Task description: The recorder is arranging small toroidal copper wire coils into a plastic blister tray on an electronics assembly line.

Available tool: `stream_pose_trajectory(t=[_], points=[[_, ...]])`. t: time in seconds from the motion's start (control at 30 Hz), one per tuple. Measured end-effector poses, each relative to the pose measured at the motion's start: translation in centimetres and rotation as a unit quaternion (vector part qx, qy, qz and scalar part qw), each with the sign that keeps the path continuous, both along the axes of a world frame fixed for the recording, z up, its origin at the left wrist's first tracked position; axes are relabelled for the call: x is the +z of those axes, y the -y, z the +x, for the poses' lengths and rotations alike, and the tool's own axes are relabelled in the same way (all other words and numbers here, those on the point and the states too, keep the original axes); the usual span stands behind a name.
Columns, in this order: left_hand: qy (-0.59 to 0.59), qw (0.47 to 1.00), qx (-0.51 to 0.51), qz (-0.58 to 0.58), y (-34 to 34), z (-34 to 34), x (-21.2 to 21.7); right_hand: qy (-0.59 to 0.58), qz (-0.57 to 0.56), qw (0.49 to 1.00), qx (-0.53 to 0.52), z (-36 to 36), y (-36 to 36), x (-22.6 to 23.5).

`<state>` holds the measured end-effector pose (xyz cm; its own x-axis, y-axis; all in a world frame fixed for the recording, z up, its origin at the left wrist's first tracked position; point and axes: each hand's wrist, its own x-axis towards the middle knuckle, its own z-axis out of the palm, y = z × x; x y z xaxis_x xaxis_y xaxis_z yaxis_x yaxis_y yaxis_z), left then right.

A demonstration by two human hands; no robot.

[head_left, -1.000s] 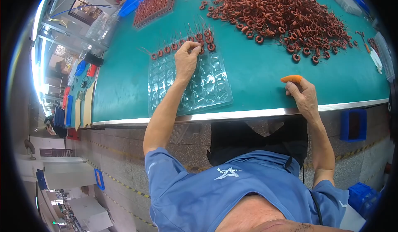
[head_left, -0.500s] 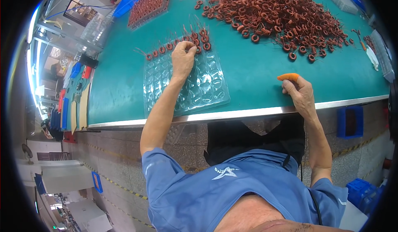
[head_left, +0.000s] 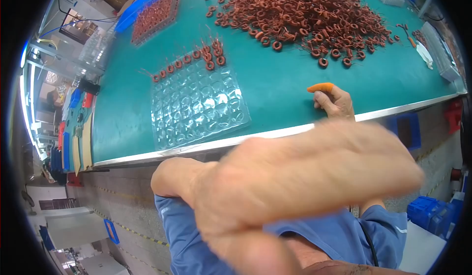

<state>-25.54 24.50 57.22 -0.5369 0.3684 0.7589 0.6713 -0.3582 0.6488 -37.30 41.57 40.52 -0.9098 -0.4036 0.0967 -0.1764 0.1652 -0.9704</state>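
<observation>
The left hand (head_left: 314, 176) was raised close to the camera, blurred, fingers seemingly extended and empty, though the blur left that uncertain. The right hand (head_left: 334, 102) rested loosely curled at the bench's (head_left: 275, 86) near edge, gripping nothing, an orange finger cot (head_left: 319, 87) on its forefinger. The clear blister tray (head_left: 196, 105) lay near the bench's near edge, coils (head_left: 189, 58) filling only its far row; the loose coil pile (head_left: 305, 9) sat toward the far edge. Unsteadied, the tray could probably slide and spill its coils if a sleeve brushed it.

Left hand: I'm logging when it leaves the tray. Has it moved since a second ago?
Yes. The left hand has come off the clear blister tray, back toward the camera, now blurred below the table edge.
</observation>
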Motion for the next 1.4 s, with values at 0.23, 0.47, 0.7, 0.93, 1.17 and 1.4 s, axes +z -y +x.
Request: stream_pose_trajectory(t=[0.23, 0.47, 0.7, 0.93, 1.17, 1.4], points=[[-0.001, 1.0, -0.02, 0.004, 0.0, -2.0, -0.7, -0.01, -0.012, 1.0, 0.021, -0.7, -0.5, -1.1], [-0.02, 0.999, -0.047, 0.0, -0.8, -3.6, -0.5, 0.011, -0.026, 0.999, 0.032, -0.5, -0.4, -0.9], [-0.016, 0.997, -0.077, -0.018, -1.5, -4.7, -0.3, 0.01, -0.029, 0.999, 0.03, -0.6, -1.1, -0.8], [-0.036, 0.993, -0.114, 0.0, -2.6, -5.7, -0.5, 0.011, -0.007, 0.999, 0.033, -0.6, -0.5, -0.5], [-0.042, 0.993, -0.102, 0.045, -3.2, -5.4, -1.4, 0.011, -0.016, 0.999, 0.037, -0.5, -0.7, -0.8], [-0.06, 0.991, -0.088, 0.084, -3.8, -5.1, -2.1, 0.02, -0.007, 1.0, 0.022, 0.0, -0.1, -1.5]])
